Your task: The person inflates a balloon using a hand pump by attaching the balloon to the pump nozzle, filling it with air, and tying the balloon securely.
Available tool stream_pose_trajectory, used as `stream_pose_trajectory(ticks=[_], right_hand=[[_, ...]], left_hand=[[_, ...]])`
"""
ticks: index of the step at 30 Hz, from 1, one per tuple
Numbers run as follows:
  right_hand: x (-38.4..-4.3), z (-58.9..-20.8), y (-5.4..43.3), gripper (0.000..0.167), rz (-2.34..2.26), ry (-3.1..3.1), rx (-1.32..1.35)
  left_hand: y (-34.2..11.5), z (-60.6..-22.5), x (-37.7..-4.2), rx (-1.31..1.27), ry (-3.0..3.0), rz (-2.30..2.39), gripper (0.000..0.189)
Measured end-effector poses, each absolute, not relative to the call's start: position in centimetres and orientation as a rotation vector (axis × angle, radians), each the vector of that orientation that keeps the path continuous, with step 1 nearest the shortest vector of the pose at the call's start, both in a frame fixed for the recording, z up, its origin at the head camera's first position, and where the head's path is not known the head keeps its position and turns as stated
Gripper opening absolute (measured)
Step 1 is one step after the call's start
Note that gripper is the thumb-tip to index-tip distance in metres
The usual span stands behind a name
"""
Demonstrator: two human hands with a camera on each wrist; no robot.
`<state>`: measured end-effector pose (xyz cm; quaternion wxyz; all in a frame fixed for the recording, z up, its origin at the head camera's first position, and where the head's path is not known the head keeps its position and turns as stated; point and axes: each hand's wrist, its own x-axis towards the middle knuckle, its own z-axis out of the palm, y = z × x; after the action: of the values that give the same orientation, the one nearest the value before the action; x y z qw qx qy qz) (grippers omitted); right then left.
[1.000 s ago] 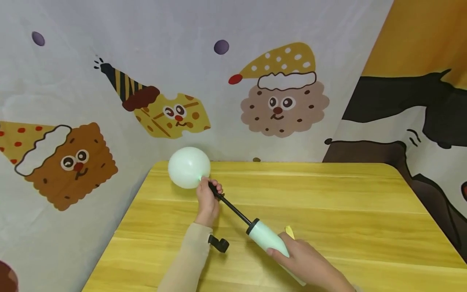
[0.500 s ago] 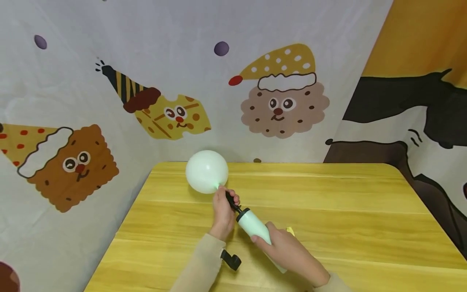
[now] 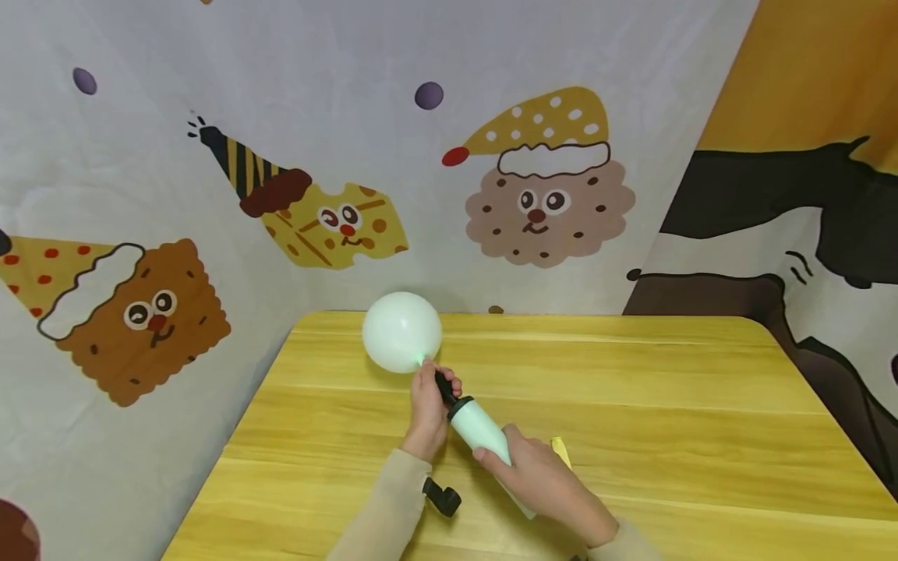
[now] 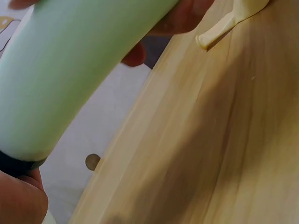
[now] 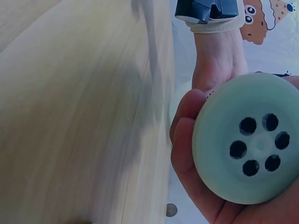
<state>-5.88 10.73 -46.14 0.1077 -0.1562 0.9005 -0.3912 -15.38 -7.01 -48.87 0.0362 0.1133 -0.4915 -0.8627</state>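
Observation:
A pale mint balloon [image 3: 402,332], partly inflated and round, sits on the nozzle end of a hand pump. My left hand [image 3: 429,405] pinches the balloon's neck there and grips the pump's black handle [image 3: 444,386]. My right hand [image 3: 543,475] is wrapped round the mint-green pump barrel [image 3: 480,428]. The barrel's black collar is pushed up close to the left hand, with the rod hidden inside. In the right wrist view the barrel's round end cap [image 5: 243,140] shows a ring of several dark holes, with the right fingers curled around it.
A yellow deflated balloon [image 3: 560,452] lies on the wooden table [image 3: 687,421] just beyond the right hand. A black wrist mount [image 3: 442,497] juts from the left sleeve. Behind the table's far edge hangs a cloth [image 3: 435,195] printed with cartoon biscuits.
My right hand has slid the barrel up along the black rod toward the left hand, covering the rod. Balloon and left hand shifted right, mostly in the first half second.

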Motion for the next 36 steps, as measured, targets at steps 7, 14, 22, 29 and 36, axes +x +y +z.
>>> stream_pose_trajectory(ticks=[7, 14, 22, 29, 36], right_hand=[[-5.7, -46.0, 10.9, 0.066, -1.12, 2.672, -0.413], [-5.2, -45.7, 11.3, 0.07, -1.111, 2.681, -0.375], [-3.9, -45.4, 12.7, 0.067, -1.073, 2.649, -0.368], [-2.8, -44.2, 15.4, 0.058, -1.117, 2.623, -0.304], [-3.2, -43.7, 20.0, 0.064, -1.091, 2.688, -0.079]], left_hand=[[-7.4, -49.0, -15.8, 0.373, -1.436, -2.674, 0.036], [-7.3, -48.8, -16.0, 0.364, -1.451, -2.632, 0.035], [-9.0, -48.3, -17.1, 0.417, -1.373, -2.564, 0.035], [-10.9, -48.0, -17.6, 0.377, -1.678, -2.488, 0.034], [-12.2, -47.6, -17.8, 0.227, -2.008, -2.316, 0.039]])
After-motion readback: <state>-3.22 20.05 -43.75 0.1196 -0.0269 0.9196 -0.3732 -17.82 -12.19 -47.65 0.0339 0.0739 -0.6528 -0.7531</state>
